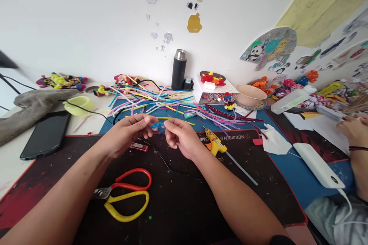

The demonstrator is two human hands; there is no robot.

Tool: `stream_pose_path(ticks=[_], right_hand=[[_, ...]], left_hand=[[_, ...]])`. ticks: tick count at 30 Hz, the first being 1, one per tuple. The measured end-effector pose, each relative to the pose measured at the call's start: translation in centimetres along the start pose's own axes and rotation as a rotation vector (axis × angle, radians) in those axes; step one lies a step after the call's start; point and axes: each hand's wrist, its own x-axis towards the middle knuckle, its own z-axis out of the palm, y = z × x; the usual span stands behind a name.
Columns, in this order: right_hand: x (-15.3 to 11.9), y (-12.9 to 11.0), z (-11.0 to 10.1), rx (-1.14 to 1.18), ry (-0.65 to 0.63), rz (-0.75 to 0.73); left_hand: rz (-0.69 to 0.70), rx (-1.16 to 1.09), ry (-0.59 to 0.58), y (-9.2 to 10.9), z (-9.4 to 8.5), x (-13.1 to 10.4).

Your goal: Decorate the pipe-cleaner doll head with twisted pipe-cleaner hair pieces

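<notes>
A short blue fuzzy stem point(157, 125), bent into small waves, stretches between my two hands above the dark mat. My left hand point(135, 130) pinches its left end between thumb and fingers. At its right end, the thumb and forefinger of my right hand point(181, 134) are closed on it. Scissors with one red and one yellow handle point(129, 195) lie on the mat below my left hand. To the right of my right hand rests a yellow glue gun point(215, 142) with a translucent glue stick point(241, 168) sticking out of it.
Many coloured stems point(149, 101) spread behind my hands. A black thermos point(179, 71) and a white box point(215, 93) stand near the wall. A phone point(46, 134) lies at left. At right are a white power strip point(317, 166) and another person's hand point(353, 128).
</notes>
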Motion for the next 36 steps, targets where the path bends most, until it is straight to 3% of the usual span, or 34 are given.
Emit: stream_pose_path(ticks=[13, 27, 36], right_hand=[[-0.51, -0.51, -0.38, 0.099, -0.032, 0.026], [-0.48, -0.43, -0.34, 0.113, -0.045, 0.03], [-0.27, -0.4, -0.6, 0.133, 0.02, 0.039]], left_hand=[[0.005, -0.026, -0.096, 0.48, -0.1, -0.25], [-0.012, 0.001, -0.102, 0.57, 0.04, -0.39], [-0.008, -0.036, -0.091, 0.8, 0.07, -0.5]])
